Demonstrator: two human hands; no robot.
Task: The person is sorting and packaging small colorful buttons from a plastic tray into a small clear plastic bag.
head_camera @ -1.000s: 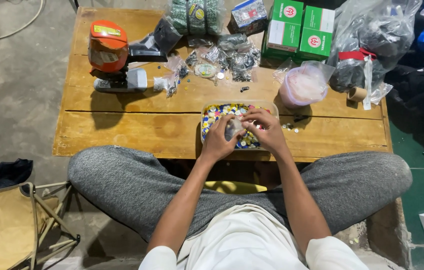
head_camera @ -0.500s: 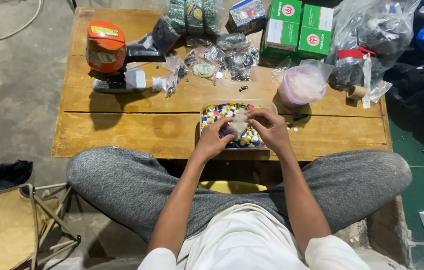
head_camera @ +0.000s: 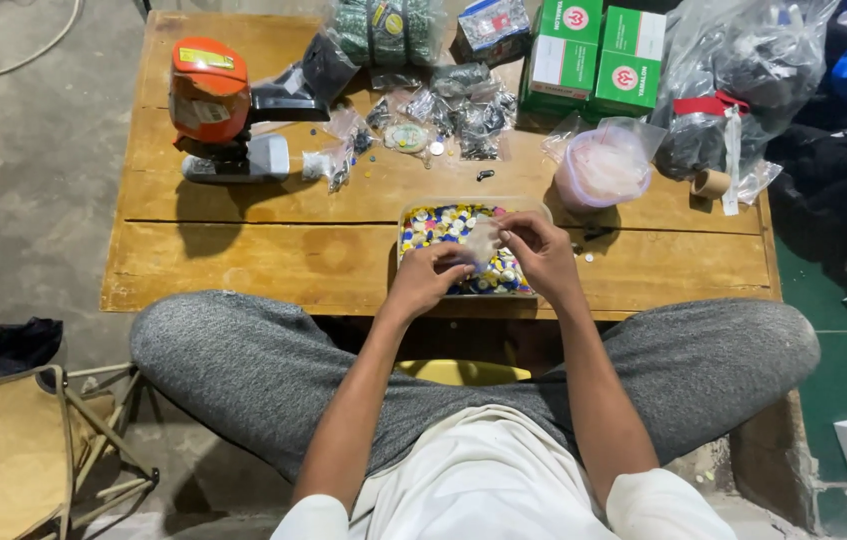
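I sit cross-legged before a low wooden table [head_camera: 273, 250]. Near its front edge stands a clear tray [head_camera: 421, 212] filled with small coloured pieces: yellow, blue, white. Both hands hover over the tray. My left hand [head_camera: 426, 278] and my right hand [head_camera: 538, 250] together pinch a small clear plastic bag [head_camera: 482, 240] between the fingertips, just above the coloured pieces.
An orange-topped machine [head_camera: 209, 100] sits at the table's back left. Small bags of dark parts [head_camera: 463, 105], two green boxes [head_camera: 598, 50], a pink-filled tub in a bag [head_camera: 601, 168], a tape roll [head_camera: 711, 183] and a big clear bag [head_camera: 733, 80] line the back. A folding stool [head_camera: 13, 450] stands at my left.
My hands stay over the tray, fingers shifting slightly on the small bag. Nothing else has moved.
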